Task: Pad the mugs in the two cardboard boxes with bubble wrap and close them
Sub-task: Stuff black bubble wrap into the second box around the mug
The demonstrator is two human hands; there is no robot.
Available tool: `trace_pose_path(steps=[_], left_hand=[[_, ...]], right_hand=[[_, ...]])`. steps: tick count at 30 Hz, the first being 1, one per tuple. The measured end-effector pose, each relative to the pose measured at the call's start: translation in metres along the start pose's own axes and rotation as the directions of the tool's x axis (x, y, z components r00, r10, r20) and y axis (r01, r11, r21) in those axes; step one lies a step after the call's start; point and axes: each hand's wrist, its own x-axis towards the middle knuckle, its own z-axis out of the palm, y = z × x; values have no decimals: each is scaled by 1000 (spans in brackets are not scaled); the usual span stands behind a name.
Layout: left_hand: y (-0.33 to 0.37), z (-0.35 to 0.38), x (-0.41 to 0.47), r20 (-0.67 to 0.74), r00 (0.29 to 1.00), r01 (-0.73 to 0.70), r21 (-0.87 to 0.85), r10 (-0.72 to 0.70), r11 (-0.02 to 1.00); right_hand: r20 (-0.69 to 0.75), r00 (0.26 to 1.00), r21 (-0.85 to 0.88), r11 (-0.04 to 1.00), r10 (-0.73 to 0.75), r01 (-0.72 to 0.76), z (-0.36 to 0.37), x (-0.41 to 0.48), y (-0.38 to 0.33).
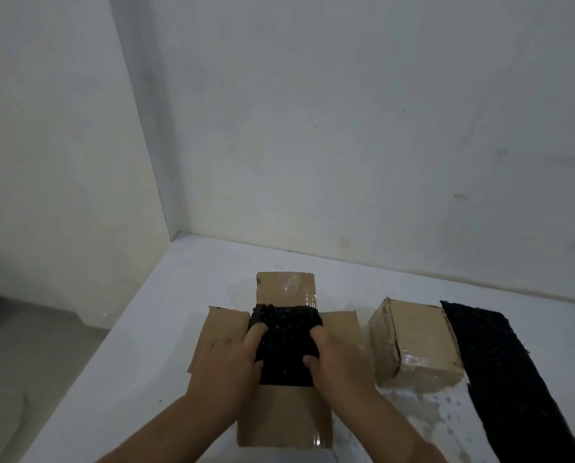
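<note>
An open cardboard box sits in front of me with all its flaps spread flat. Black bubble wrap fills its opening, and no mug shows under it. My left hand presses on the wrap's left side, fingers dug into it. My right hand presses on its right side the same way. A second cardboard box, shut and taped, stands to the right. A long strip of black bubble wrap lies beside that box.
The white table fits into a corner of two white walls. Its left edge drops to a grey floor. A wet or scuffed patch marks the surface in front of the shut box.
</note>
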Motion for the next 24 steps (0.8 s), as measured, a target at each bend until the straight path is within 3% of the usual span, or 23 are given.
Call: trace_pose_path(steps=[4,6,8,9,11,13,14,18,24], left_hand=[[-4,6,6,166,986,-48,283,1,958],[-4,3,7,147,988,-87,291,45,953],[-7,0,11,149,981,-165,298,125,940],[-10,2,14,154,975,-205,326,162,923],[-10,0,19,205,960,-258,363,193,895],[-8,-6,23,267,940,-309,414,210,856],[-8,-4,25,272,937,-321,426,219,846],[-9,-4,29,378,908,-356,472,180,806],[-12,1,33,445,882,-346,393,152,852]], right_hand=[[81,997,-168,986,-9,22,-3,1,-2],[24,1000,-161,987,-12,16,-4,0,-5],[-105,981,-237,962,-166,137,-5,1,-7],[-93,965,-282,936,-246,211,-6,4,-8],[126,942,-319,887,-309,334,-7,10,-9],[397,900,-358,872,-182,334,-10,17,-8],[449,881,-379,862,-146,336,-10,20,-7],[529,841,-437,811,-118,389,-5,29,-5],[556,823,-454,785,-120,421,-4,33,-4]])
